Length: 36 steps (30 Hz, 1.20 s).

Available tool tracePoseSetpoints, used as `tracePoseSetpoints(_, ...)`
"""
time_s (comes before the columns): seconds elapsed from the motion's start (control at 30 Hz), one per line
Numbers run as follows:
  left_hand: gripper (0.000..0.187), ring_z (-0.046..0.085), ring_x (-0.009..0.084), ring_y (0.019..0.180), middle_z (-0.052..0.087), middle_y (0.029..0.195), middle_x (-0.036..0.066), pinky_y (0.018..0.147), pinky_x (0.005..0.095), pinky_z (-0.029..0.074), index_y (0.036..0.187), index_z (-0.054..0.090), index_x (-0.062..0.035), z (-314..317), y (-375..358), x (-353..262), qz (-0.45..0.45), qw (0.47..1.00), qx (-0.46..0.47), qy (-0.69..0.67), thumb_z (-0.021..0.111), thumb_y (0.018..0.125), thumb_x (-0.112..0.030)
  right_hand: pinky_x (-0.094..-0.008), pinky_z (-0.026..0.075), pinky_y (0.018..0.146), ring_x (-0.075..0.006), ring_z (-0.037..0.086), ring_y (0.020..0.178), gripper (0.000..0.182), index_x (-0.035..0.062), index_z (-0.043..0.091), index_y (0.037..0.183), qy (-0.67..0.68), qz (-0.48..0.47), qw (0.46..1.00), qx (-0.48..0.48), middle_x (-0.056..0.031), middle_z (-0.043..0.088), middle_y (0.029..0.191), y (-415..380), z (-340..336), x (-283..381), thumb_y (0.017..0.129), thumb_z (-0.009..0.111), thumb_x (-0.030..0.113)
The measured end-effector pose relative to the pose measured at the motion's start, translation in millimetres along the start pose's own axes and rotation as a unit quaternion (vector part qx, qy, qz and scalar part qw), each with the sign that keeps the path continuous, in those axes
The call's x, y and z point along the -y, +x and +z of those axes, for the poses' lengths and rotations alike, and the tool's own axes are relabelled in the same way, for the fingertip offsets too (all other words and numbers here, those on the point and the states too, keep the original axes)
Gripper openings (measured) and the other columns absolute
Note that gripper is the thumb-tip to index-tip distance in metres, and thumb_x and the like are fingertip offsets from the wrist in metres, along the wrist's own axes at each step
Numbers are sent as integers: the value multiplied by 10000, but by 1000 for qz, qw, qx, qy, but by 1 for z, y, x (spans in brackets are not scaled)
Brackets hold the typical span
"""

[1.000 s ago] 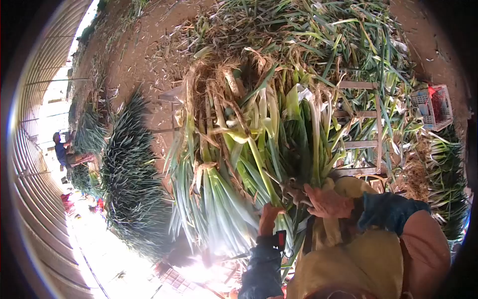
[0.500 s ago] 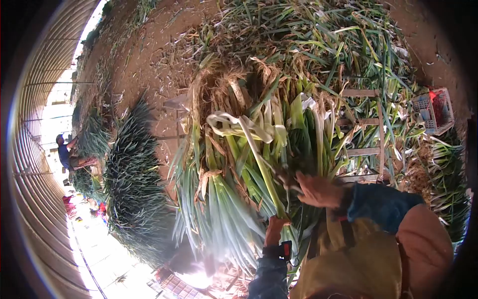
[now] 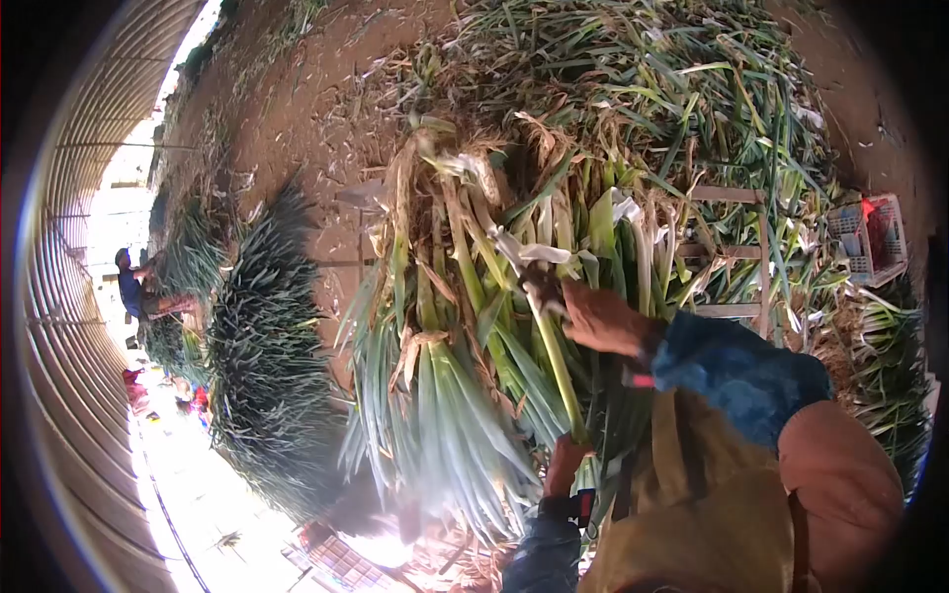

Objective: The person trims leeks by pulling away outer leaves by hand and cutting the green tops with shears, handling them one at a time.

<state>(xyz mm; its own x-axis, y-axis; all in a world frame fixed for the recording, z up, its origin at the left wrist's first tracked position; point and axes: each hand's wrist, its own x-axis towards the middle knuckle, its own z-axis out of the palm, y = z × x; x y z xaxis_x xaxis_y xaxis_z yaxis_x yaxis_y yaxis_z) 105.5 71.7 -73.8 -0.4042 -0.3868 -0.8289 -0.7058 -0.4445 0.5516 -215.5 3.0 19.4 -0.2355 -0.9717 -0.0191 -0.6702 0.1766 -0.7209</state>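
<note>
My left hand (image 3: 565, 465), low in the view, is closed around the green part of a long leek (image 3: 556, 361), which slants up and left. Higher on the same stalk, my right hand (image 3: 605, 318) has its fingers bent against it; a blurred brown-and-white patch covers the fingertips. Loose pale skin (image 3: 546, 254) hangs at that spot. The leek's upper end is smeared by motion. Behind it lies a heap of leeks (image 3: 435, 381), roots upward and leaves fanning down toward me.
Slatted wooden racking (image 3: 727, 252) carries leaf scraps on the right. Beyond stands a white plastic crate (image 3: 870, 237) with something red. A large leek pile (image 3: 267, 366) lies left, with another person (image 3: 138, 287) bending behind it. Trimmings (image 3: 613, 69) cover the ground at the back.
My right hand has moved up and left along the stalk, closing in on it. The pale skin has shifted and the stalk's upper end has swung. My left hand keeps its hold, slightly lower.
</note>
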Motion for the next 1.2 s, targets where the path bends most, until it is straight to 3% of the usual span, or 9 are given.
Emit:
tracePoseSetpoints(0.1,201,614,324,698,616,750,175,594,387,483,782,610,-8,38,9,-38,108,901,41,419,626,668,-173,-438,466,490,-362,566,574,451,-37,382,1037,20,-16,993,115,-194,542,683,-55,-19,39,708,626,152)
tracePoseSetpoints(0.3,245,577,337,693,559,726,165,593,427,459,934,560,-50,65,54,-66,159,908,-112,371,571,717,-164,-432,484,530,-347,589,587,541,-147,384,1082,-72,172,980,66,-207,569,666,-96,6,-98,710,604,178)
tracePoseSetpoints(0.5,441,434,408,1063,425,1170,241,907,512,355,1147,446,-8,-64,95,-143,236,738,-516,366,597,739,-75,-432,478,495,-367,584,568,506,-118,372,1048,24,43,994,102,-221,565,679,-89,-12,3,697,632,138)
tracePoseSetpoints(0.57,476,406,427,1113,416,1186,256,908,508,365,1188,423,-9,-66,83,-165,149,853,-428,258,602,761,-120,-439,479,491,-382,579,554,484,-105,371,1029,56,8,990,130,-231,566,695,-80,5,34,704,625,148)
tracePoseSetpoints(0.67,514,406,405,1141,401,1238,254,889,484,387,1195,417,-7,-64,103,-110,366,686,-515,361,632,765,-188,-446,479,497,-391,582,568,444,-92,376,1006,61,5,986,158,-239,567,718,-54,37,41,717,611,150)
tracePoseSetpoints(0.7,574,476,385,1093,471,1215,227,850,457,419,1210,410,-10,-52,94,-131,108,821,-492,268,665,753,-246,-447,479,500,-391,584,576,433,-88,377,1001,64,10,985,161,-240,568,724,-43,41,37,720,607,147)
tracePoseSetpoints(0.87,505,595,364,869,632,954,161,714,434,467,1139,468,-45,-43,59,-197,-22,887,-334,319,671,747,-291,-422,484,509,-370,589,584,593,-126,327,1148,53,29,995,85,-221,565,714,-38,29,23,729,610,184)
tracePoseSetpoints(1.03,440,617,367,689,615,701,175,571,463,454,985,430,-71,-10,43,-165,171,874,-310,334,648,744,-366,-439,477,632,-403,580,759,767,-126,243,1271,41,61,974,214,-286,540,878,-113,-25,44,745,647,259)
tracePoseSetpoints(1.2,461,604,380,701,614,741,197,565,482,427,1055,427,-59,17,60,-160,98,895,-301,313,639,732,-312,-468,453,690,-432,550,824,795,-96,233,1295,48,135,957,254,-303,524,926,-135,-34,40,720,683,218)
